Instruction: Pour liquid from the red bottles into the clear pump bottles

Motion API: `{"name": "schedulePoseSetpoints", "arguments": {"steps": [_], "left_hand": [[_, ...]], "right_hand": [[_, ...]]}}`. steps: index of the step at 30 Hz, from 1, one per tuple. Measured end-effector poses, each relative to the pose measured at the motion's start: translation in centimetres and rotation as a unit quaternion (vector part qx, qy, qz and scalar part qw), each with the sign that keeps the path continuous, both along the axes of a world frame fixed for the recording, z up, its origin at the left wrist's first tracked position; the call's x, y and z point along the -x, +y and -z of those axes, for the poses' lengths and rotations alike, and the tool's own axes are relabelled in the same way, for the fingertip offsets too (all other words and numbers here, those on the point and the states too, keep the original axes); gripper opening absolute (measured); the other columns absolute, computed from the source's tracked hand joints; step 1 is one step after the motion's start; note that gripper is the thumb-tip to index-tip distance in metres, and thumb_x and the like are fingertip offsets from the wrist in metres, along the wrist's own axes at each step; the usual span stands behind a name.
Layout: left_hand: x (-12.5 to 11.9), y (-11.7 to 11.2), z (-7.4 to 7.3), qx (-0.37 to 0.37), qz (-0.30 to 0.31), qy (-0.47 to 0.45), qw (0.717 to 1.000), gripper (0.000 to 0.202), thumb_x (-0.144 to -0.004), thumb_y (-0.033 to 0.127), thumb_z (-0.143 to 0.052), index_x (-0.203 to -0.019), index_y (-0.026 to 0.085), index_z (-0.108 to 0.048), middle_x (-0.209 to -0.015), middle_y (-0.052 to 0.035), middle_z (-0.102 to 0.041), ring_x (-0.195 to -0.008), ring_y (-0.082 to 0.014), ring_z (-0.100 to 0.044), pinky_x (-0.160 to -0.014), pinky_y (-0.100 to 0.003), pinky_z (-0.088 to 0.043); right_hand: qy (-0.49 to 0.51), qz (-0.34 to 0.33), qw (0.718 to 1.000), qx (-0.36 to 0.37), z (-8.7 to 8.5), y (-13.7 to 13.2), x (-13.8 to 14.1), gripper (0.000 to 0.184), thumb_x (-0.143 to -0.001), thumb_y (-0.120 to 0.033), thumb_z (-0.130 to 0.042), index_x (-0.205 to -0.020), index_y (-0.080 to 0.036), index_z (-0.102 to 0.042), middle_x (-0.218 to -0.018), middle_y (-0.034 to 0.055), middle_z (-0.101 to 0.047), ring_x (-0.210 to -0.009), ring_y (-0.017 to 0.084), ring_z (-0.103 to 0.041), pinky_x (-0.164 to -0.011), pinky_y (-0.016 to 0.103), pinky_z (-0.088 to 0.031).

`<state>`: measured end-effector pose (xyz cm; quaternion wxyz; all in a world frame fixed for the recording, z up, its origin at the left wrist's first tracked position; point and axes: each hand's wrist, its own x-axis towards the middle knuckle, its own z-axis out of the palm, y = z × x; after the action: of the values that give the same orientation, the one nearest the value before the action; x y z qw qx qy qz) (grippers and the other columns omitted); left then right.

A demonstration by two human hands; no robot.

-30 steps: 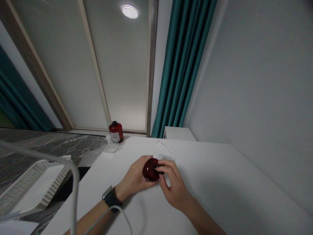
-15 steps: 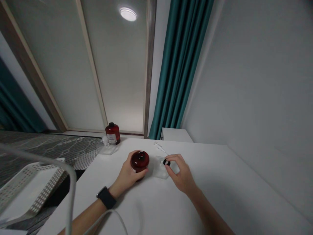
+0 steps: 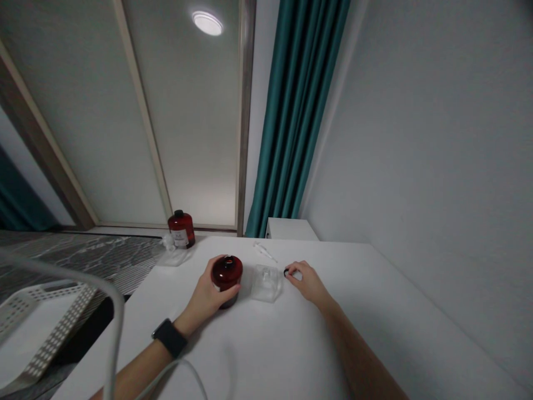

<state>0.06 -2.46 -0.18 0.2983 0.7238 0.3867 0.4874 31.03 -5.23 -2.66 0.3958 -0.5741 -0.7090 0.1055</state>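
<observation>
Left hand (image 3: 202, 297) wrapped round a dark red bottle (image 3: 227, 273), fingers closed on its side; bottle stands upright on the white table (image 3: 266, 344), near middle. Right hand (image 3: 307, 281) pinches a small black cap (image 3: 286, 272), fingertips narrow, just right of a clear plastic box (image 3: 265, 283). Second red bottle (image 3: 181, 229) far left on table; white basket (image 3: 41, 328) off left.

Right hand (image 3: 307, 281) farther right than before, past the clear plastic box (image 3: 265, 283), small black cap (image 3: 286, 272) pinched at its fingertips, well off the dark red bottle (image 3: 227, 272).
</observation>
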Motion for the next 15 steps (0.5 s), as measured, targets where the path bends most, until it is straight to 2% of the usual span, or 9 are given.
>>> {"name": "schedulePoseSetpoints", "arguments": {"steps": [4,9,12,15], "left_hand": [[0.0,0.1,0.1,0.001,-0.005,0.005,1.0,0.061,-0.071,0.028,-0.074,-0.125,0.018,-0.047,-0.121,-0.0104,-0.062,-0.112,-0.029,-0.064,-0.101,-0.048,-0.052],[0.1,0.2,0.3,0.005,0.004,0.002,1.0,0.062,-0.073,0.029,-0.074,-0.126,0.019,-0.045,-0.123,-0.0107,-0.06,-0.115,-0.0292,-0.062,-0.104,-0.05,-0.049],[0.2,0.3,0.3,0.023,0.008,-0.006,1.0,0.063,-0.072,0.03,-0.075,-0.126,0.019,-0.045,-0.123,-0.0101,-0.06,-0.115,-0.0292,-0.062,-0.105,-0.05,-0.049],[0.2,0.4,0.2,0.033,0.015,-0.013,0.999,0.063,-0.071,0.03,-0.075,-0.126,0.019,-0.045,-0.123,-0.01,-0.06,-0.115,-0.0295,-0.061,-0.105,-0.049,-0.048]], "right_hand": [[-0.003,0.013,1.0,0.021,0.6,0.2,-0.4,0.011,-0.08,-0.015,-0.066,-0.089,-0.02,-0.071,-0.083,0.003,-0.07,-0.083,0.021,-0.065,-0.079,0.036,-0.052],[0.007,0.016,0.999,0.028,0.9,0.3,-0.5,0.019,-0.082,-0.018,-0.066,-0.1,-0.019,-0.07,-0.09,0.0051,-0.07,-0.086,0.021,-0.068,-0.083,0.036,-0.054],[0.016,0.03,0.999,0.013,0.3,0.1,-0.4,0.019,-0.086,-0.023,-0.062,-0.103,-0.019,-0.068,-0.094,0.0077,-0.07,-0.09,0.023,-0.067,-0.086,0.04,-0.053],[0.032,0.041,0.999,-0.014,-0.8,-0.3,0.5,0.021,-0.094,-0.027,-0.051,-0.107,-0.019,-0.065,-0.1,0.0105,-0.069,-0.094,0.024,-0.064,-0.088,0.042,-0.051]]}}
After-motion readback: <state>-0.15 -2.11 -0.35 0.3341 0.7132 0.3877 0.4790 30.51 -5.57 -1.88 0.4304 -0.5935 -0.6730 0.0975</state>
